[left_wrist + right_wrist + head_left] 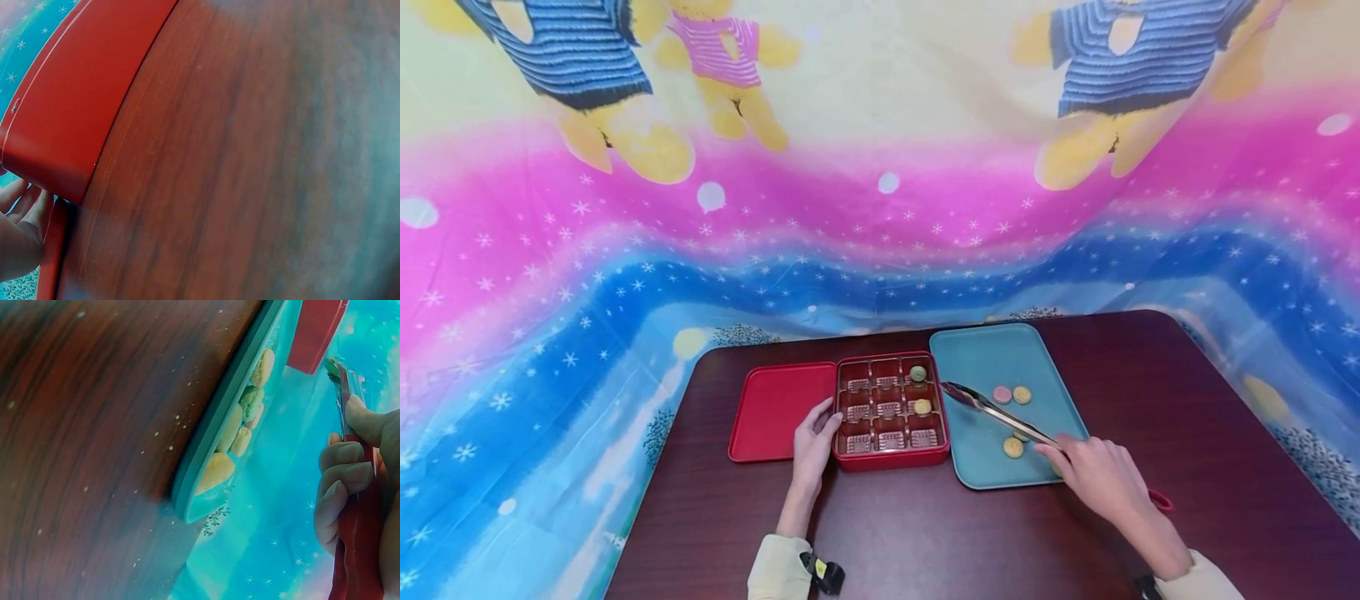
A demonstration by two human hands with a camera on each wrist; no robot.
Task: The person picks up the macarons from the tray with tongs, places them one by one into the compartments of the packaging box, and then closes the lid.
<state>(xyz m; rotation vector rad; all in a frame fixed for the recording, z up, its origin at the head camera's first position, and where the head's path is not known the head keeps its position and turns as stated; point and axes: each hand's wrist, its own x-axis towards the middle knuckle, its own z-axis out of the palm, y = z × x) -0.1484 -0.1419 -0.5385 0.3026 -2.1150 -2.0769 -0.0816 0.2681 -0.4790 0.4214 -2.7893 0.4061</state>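
Observation:
My left hand [812, 446] rests on the left side of a red box [891, 460], thumb on its rim. The box has a clear divided insert; a green cookie [918, 374] sits in the back right compartment and a yellow cookie [922, 407] below it. My right hand [1101, 475] grips red-handled metal tongs [1000, 414], their tips near the box's right edge. In the right wrist view, something green [333, 367] shows at the tong tips. Below the tongs, a teal tray [985, 346] holds a pink cookie [1002, 394] and several others, some partly covered by tongs and hand.
A red lid [775, 412] lies against the box's left side. All stand on a dark wooden table [895, 533]. A printed cloth [880, 208] hangs behind the table's back edge and along both sides.

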